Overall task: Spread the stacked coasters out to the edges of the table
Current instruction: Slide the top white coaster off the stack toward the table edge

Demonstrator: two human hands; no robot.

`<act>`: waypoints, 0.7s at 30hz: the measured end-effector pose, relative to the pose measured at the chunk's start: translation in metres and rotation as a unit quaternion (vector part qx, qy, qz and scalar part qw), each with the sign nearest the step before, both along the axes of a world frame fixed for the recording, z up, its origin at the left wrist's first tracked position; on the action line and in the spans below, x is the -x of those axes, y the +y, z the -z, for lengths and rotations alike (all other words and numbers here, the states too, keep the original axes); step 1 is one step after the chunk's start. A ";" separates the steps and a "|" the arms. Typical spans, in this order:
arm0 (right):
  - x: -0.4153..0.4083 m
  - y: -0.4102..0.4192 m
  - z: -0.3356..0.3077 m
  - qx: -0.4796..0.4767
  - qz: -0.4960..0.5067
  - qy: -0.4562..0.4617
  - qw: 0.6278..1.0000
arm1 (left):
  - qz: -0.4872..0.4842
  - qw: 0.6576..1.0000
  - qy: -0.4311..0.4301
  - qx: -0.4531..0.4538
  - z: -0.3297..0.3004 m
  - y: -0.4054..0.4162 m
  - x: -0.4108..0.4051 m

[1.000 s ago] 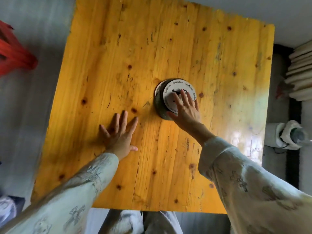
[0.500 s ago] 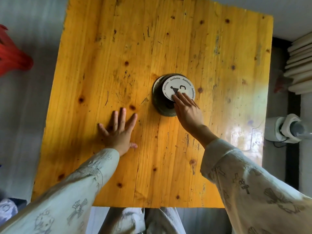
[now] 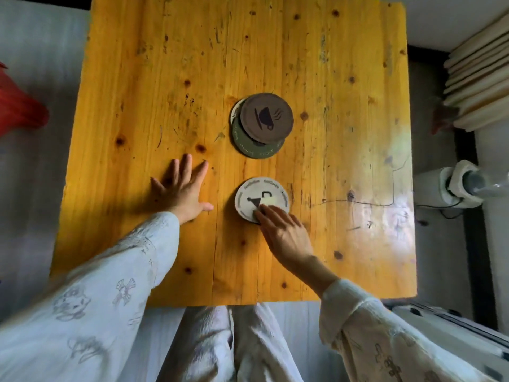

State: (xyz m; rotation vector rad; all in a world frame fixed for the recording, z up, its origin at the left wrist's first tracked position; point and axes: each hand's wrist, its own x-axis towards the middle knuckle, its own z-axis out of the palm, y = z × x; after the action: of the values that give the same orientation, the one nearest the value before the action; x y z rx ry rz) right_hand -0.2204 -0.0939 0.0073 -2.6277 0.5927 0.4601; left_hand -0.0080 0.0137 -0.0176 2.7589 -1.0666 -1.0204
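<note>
Right hand flat, fingers extended, not clenched; fingertips press on the near-right part of the white coaster, no pinch grasp. White coaster lies flat on the wooden table, apart from the remaining stack toward the far side. Stack top is a brown coaster with cup print, green and white ones peeking from under it. Left hand open, palm down on bare wood, left of the white coaster. Bare wood all around, near edge closest, right and far edges well apart.
</note>
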 end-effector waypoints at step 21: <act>-0.022 -0.035 0.002 -0.072 0.078 -0.035 0.994 | -0.125 0.976 0.006 0.178 -0.002 0.039 0.170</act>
State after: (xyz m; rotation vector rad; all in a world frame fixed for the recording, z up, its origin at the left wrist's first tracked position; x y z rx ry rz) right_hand -0.1979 -0.1292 0.0048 -2.4277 0.7089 0.3476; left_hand -0.1783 0.0529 -0.0156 2.5088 -0.7817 -0.7304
